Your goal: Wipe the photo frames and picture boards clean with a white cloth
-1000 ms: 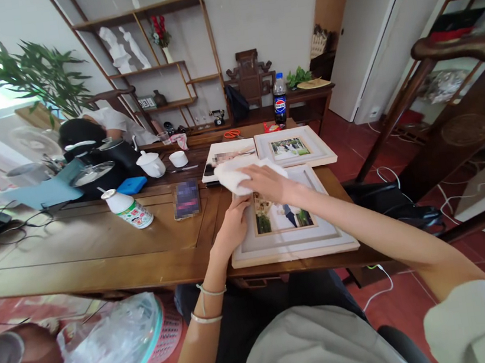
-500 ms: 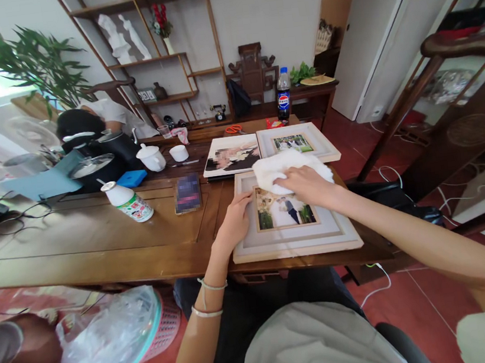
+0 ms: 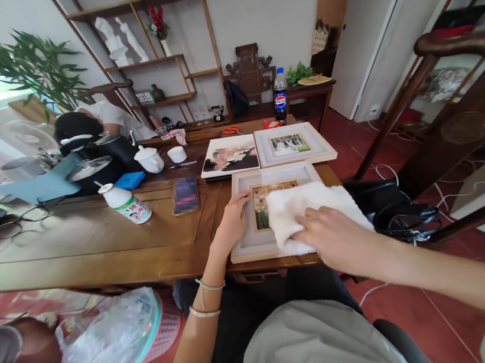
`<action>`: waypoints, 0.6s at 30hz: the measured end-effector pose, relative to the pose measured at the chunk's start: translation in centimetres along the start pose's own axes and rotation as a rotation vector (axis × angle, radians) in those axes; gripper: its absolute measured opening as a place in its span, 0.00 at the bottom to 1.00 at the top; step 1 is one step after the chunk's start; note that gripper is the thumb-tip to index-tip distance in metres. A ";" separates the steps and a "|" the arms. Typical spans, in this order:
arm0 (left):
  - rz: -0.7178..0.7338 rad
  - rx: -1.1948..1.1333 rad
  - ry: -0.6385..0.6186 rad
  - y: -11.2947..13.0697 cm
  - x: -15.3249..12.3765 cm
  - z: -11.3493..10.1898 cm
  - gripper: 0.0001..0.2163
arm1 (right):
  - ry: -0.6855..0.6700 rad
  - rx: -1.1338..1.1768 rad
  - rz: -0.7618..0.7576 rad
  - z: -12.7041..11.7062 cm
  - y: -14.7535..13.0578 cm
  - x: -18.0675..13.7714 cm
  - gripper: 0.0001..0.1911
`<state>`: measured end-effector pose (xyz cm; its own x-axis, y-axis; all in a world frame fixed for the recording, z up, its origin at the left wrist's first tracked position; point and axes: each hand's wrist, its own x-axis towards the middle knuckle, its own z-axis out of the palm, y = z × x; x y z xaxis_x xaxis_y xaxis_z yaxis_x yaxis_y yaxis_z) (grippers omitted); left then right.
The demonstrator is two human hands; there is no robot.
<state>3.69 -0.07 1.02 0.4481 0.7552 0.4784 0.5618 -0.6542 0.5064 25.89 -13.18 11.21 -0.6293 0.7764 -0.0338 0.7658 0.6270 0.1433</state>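
A pale wooden picture frame (image 3: pixel 251 250) with a photo inside lies flat near the table's front edge. My left hand (image 3: pixel 233 219) grips its left side, fingertips over the rim by the photo. Closed on a fluffy white cloth (image 3: pixel 320 198), my right hand (image 3: pixel 327 230) presses it onto the frame's front right part. The cloth covers most of the photo and the frame's right side. Just behind lie a second framed photo (image 3: pixel 289 144) and, to its left, a print (image 3: pixel 230 154) with a blurred area.
On the wooden table (image 3: pixel 77 251) stand a white drink bottle (image 3: pixel 125 203), a phone (image 3: pixel 185 194), a teapot (image 3: pixel 149 159) and a cola bottle (image 3: pixel 280 94). A person (image 3: pixel 102 116) leans at the far left. A bag-lined basket (image 3: pixel 155 330) is on the floor, left.
My right hand has drawn the white cloth from the frame's back edge toward me and to the right, over the photo. My left hand stays on the frame's left side.
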 end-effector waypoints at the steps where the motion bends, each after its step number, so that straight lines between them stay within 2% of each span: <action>1: -0.005 -0.003 0.001 0.1 0.0 0.0 0.22 | -0.005 0.030 -0.027 -0.4 -0.7 -0.5 0.22; 4: -0.008 -0.005 0.002 0.2 0.0 0.0 0.24 | 0.031 0.153 -0.075 -0.8 -1.6 -1.3 0.23; 8: 0.011 -0.002 0.002 0.1 -0.1 0.1 0.23 | 0.150 0.280 -0.029 1.4 -0.1 -0.1 0.26; 13: 0.019 0.003 -0.009 -0.2 -0.1 0.0 0.23 | 0.254 0.119 0.135 4.3 5.4 3.3 0.29; 16: 0.022 0.000 -0.019 -0.4 -0.1 0.0 0.23 | 0.326 -0.012 0.220 4.7 9.0 5.0 0.29; 18: 0.023 -0.002 -0.012 -0.5 -0.1 0.1 0.23 | 0.356 -0.036 0.258 4.8 10.3 5.8 0.28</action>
<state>3.43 0.21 0.68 0.4690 0.7407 0.4811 0.5503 -0.6711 0.4969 30.79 -1.87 7.72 -0.4295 0.8326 0.3496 0.9026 0.4080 0.1373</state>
